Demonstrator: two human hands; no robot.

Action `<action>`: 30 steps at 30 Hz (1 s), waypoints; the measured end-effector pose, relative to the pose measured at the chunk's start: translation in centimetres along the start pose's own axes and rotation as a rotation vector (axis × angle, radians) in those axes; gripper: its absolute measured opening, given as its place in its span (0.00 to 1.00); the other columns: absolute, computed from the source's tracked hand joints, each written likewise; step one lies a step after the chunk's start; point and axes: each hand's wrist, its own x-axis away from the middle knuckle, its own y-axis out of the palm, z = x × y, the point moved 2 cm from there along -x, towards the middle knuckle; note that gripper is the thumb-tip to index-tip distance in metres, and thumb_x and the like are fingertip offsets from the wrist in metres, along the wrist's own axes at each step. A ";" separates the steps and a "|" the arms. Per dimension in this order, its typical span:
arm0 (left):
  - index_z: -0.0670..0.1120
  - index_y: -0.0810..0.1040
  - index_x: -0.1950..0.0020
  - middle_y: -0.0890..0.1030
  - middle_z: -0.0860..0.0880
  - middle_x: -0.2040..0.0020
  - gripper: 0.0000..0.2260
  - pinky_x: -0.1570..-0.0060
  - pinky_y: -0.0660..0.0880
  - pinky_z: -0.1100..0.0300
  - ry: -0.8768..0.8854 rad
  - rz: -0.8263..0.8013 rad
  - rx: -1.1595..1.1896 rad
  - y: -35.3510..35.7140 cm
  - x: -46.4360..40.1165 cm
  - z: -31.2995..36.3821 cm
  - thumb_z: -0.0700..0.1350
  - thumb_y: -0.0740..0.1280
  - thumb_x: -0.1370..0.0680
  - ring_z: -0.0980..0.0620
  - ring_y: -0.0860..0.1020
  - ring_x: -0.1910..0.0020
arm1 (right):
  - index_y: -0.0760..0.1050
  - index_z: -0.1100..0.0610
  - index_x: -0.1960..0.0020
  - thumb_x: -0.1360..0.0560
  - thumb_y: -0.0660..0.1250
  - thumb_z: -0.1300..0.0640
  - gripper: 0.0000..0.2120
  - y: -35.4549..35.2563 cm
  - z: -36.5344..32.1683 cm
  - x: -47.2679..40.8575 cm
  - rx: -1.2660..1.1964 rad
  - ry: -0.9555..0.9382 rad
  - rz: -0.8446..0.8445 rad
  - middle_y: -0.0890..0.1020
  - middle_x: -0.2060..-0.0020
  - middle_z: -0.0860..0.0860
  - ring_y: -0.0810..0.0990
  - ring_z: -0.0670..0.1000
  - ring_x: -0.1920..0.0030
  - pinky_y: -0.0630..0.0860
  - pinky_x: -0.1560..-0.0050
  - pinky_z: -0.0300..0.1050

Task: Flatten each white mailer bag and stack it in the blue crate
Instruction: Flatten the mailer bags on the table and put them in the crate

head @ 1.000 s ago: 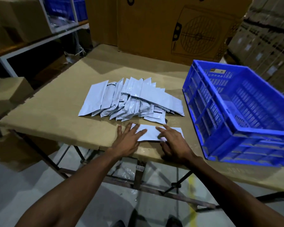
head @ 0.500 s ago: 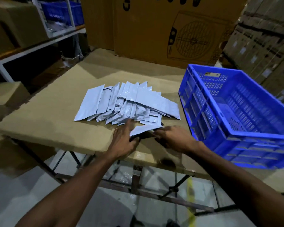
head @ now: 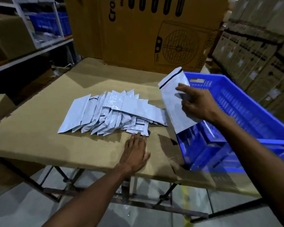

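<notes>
1 white mailer bag (head: 172, 102) hung gripped in the right hand (head: 197, 106) above the blue crate (head: 246, 112)'s near-left corner; the left hand (head: 135, 152) lay flat, fingers straight, touching the pile of mailer bags (head: 111, 112).

head-worn view, angled down, table (head: 39, 125) close

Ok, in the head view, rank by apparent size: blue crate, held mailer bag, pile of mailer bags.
1. blue crate, partly cut off by the frame
2. pile of mailer bags
3. held mailer bag, in the right hand
</notes>
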 end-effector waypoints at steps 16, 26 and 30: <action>0.48 0.60 0.20 0.53 0.42 0.18 0.28 0.25 0.52 0.38 -0.128 0.039 -0.097 2.3 -4.3 7.2 0.59 0.53 0.19 0.40 0.50 0.20 | 0.75 0.57 0.32 0.32 0.67 0.69 0.29 -6.7 14.2 1.0 0.469 0.116 -0.181 0.77 0.34 0.60 0.78 0.66 0.41 0.75 0.45 0.56; 0.48 0.70 0.27 0.64 0.43 0.21 0.26 0.26 0.59 0.41 -0.157 0.125 -0.118 2.7 -4.2 6.9 0.58 0.53 0.21 0.43 0.60 0.22 | 0.50 0.59 0.20 0.24 0.61 0.68 0.36 -1.3 20.3 1.9 0.573 0.313 -0.692 0.70 0.30 0.64 0.69 0.63 0.31 0.69 0.37 0.51; 0.48 0.71 0.28 0.65 0.43 0.22 0.28 0.27 0.60 0.41 -0.164 0.123 -0.132 2.6 -4.3 7.0 0.59 0.51 0.23 0.43 0.62 0.23 | 0.47 0.58 0.20 0.24 0.62 0.67 0.38 0.3 20.7 2.0 0.460 0.320 -0.722 0.63 0.24 0.61 0.65 0.61 0.27 0.65 0.34 0.46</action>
